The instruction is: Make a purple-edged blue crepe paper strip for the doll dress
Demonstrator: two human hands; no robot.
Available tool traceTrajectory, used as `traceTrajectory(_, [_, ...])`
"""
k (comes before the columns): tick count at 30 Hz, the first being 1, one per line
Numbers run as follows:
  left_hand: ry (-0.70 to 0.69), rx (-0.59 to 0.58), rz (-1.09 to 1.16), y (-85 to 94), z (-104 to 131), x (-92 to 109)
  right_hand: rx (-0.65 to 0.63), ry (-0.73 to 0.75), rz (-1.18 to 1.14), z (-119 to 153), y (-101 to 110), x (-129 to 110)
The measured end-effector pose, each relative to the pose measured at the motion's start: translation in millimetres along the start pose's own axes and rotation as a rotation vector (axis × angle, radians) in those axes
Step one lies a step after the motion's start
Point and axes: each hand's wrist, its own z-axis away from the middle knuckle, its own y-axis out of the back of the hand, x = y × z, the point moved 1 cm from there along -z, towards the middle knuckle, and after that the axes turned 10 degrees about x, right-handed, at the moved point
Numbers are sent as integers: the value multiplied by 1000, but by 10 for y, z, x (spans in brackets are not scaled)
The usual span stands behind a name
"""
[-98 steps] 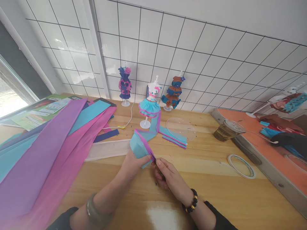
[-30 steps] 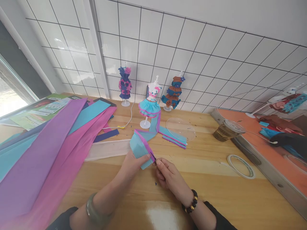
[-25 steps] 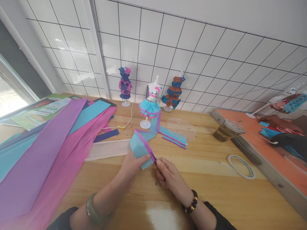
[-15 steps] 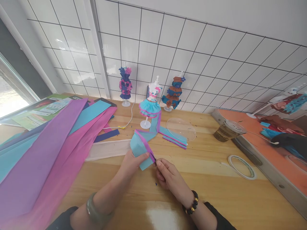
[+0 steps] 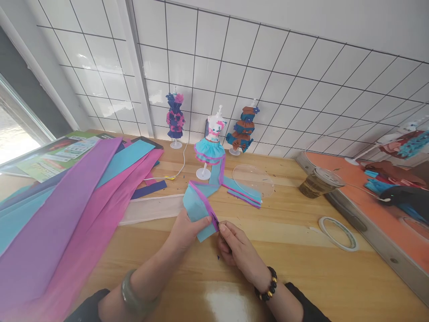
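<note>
My left hand point(image 5: 186, 228) is closed on a turquoise fabric strip with a purple border point(image 5: 196, 205), its thumb pressed on the purple edge. The strip runs back past the foot of a small mannequin point(image 5: 209, 152) that wears a turquoise skirt with a purple hem. My right hand point(image 5: 236, 243) is closed around small dark scissors point(image 5: 216, 220), whose blades lie at the purple border beside my left thumb. The fingers hide most of the handles. Folded turquoise and purple strips point(image 5: 246, 194) lie just behind, to the right.
Long purple, blue and pink fabric pieces point(image 5: 77, 201) cover the left of the wooden table. Two dressed mannequins point(image 5: 176, 118) stand by the tiled wall. A clear disc point(image 5: 253, 180), a drink cup point(image 5: 320, 182), a tape roll point(image 5: 338, 233) and a mirror point(image 5: 378, 214) are on the right.
The held end of the strip and my left thumb have shifted slightly right and down. The dark blades show a little more over the purple border.
</note>
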Motion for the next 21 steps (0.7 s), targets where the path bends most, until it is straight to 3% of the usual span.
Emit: traceTrajectory(21, [9, -88, -38, -2, 22, -7, 12, 7, -11, 0, 2, -12])
